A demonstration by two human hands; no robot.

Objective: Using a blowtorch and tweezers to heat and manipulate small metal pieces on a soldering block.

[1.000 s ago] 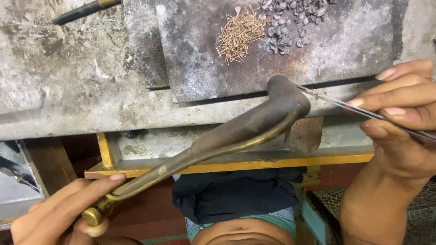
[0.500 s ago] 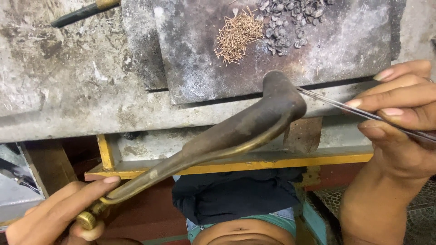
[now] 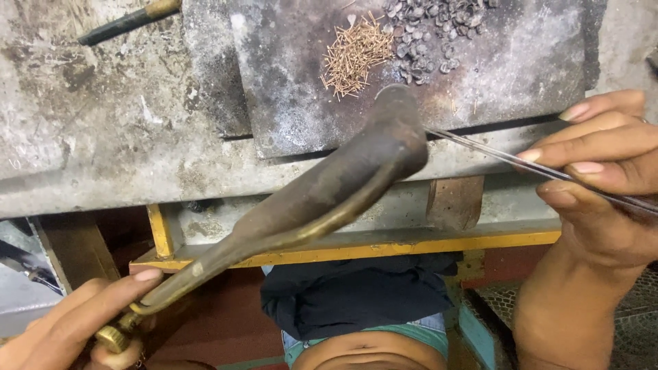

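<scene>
- I see my left hand (image 3: pixel 65 325) gripping the brass torch (image 3: pixel 322 199), its head over the grey slab (image 3: pixel 288 103)
- My right hand (image 3: pixel 603 178) pinches thin tweezers (image 3: pixel 493 154), tips beside the torch head, below the slab's copper pins (image 3: pixel 356 58)

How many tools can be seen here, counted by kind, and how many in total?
Blowtorch with a curved dark nozzle, held by the left hand: 1
Thin metal tweezers, held by the right hand: 1
Dark rod-shaped tool with a brass-coloured end, lying on the bench top: 1
Total: 3
</scene>
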